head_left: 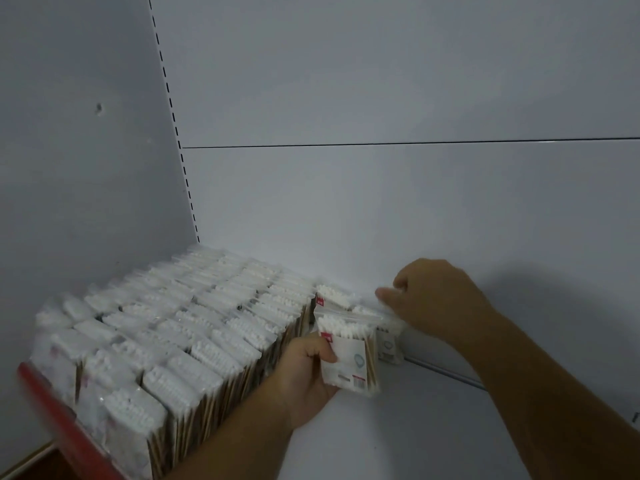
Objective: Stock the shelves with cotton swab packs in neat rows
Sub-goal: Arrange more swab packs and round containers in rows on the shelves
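Several rows of clear cotton swab packs [194,327] stand upright on the white shelf [433,427], filling its left part. My left hand [304,375] grips a small bunch of packs [349,351] just right of the rows, white tips up. My right hand [433,299] is at the back wall, fingers pinching the top of another pack [391,337] that stands on the shelf behind the held bunch. One more pack [332,296] stands at the back beside it.
A white back panel [381,202] with a horizontal seam and a slotted upright [173,119] close off the rear. A side wall [69,150] bounds the left. A red price strip [65,420] runs along the shelf's front edge. Bare shelf surface extends to the right.
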Demonstrator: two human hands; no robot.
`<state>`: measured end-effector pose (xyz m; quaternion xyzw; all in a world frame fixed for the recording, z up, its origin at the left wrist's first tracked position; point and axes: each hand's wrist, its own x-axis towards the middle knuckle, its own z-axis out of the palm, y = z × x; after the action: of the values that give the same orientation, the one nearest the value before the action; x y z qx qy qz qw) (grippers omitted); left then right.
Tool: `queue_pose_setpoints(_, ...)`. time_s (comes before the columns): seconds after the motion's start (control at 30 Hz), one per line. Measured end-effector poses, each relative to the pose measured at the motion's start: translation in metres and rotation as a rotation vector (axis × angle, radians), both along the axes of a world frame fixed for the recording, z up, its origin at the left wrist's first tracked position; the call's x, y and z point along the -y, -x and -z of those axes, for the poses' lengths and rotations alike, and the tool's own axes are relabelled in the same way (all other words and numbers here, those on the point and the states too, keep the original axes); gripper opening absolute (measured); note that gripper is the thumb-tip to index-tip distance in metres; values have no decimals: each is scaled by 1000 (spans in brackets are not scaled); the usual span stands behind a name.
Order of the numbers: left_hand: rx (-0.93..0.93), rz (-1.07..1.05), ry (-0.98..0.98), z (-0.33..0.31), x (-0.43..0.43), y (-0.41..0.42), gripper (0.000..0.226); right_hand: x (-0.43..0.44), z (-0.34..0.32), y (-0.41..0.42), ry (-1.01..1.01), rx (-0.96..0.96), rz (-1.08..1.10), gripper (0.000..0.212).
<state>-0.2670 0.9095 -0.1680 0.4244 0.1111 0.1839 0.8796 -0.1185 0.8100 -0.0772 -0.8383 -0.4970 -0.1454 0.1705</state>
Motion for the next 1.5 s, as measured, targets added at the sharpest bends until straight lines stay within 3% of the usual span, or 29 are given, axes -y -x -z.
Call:
queue_pose_setpoints(0.1, -12, -36, -78, 3, 1, -4, 62, 16, -25, 1, -95, -112, -57, 46)
queue_pose_setpoints(0.23, -9, -53, -133, 3, 4, -6, 50, 19, -23, 33, 164, -214, -251, 53)
queue_pose_setpoints(0.3, -1, -70, -136, 3, 6, -6, 48, 11, -11, 45, 202, -146, -295, 39)
queue_pose_setpoints(0.4, 34, -106, -132, 1, 9, -6, 41, 11, -17, 39, 87, -127, -287, 18)
queue_pose_setpoints(0.53, -44, -221, -198, 3, 9, -10, 33, 43, -50, 4, -194, -114, -126, 17)
queue_pose_setpoints(0.67, -186, -338, -560, 9, 18, -20, 39, 55, -52, -7, -23, -61, 39, 22)
queue_pose_setpoints(0.8, -410, -510, -1313, 21, 21, -27, 62, 38, -28, -4, 171, -59, 47, 10)
queue_pose_setpoints(0.93, -563, -575, -1580, 26, 17, -37, 85, 32, -14, -6, 201, 0, 99, 7)
queue_pose_setpoints(1.03, -691, -589, -1621, 26, 15, -51, 99, 31, -10, -4, 156, 30, 93, 10)
queue_pose_setpoints(1.2, -833, -599, -1675, 30, 14, -66, 97, 29, -10, -4, 201, 0, 87, 15)
queue_pose_setpoints(1.5, -838, -624, -1708, 23, 22, -61, 81, 29, -9, -14, 185, -97, 103, 16)
